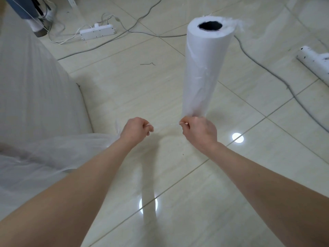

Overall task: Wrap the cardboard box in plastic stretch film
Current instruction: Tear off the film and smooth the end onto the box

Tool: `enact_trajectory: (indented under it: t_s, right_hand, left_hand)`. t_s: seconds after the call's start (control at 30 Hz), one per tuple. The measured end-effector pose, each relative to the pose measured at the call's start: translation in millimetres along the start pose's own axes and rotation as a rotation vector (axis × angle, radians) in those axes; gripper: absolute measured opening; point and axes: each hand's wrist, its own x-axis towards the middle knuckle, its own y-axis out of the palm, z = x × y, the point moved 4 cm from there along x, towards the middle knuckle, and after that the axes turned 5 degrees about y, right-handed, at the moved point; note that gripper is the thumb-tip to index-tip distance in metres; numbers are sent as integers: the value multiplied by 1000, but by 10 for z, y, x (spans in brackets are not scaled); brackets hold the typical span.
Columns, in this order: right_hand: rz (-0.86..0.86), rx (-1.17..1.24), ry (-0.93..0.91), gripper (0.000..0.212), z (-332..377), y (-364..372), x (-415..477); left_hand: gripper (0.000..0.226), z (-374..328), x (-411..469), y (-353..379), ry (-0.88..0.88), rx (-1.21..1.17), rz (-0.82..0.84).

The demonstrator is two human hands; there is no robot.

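A glossy tiled floor (178, 184) fills the view, and the cardboard box (32, 86), already clouded in layers of plastic, looms at the left edge. Loose stretch film (53, 154) trails from its lower corner toward the person's left wrist. A tall roll (204, 68) of film stands upright near the centre, just beyond the hands. The right hand (199, 132) has its fingers curled and pinches film at the roll's foot. The left hand (137, 130), apart from it, pinches a thin whitish edge of film. A white power strip (97, 32) lies behind, among the cables.
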Motion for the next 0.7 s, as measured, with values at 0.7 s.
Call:
enact_trajectory:
  t_s: [0.7]
  right_hand:
    - [40, -135, -13, 22, 48, 338, 232]
  left_hand:
    - [89, -508, 42, 447, 437, 631, 52]
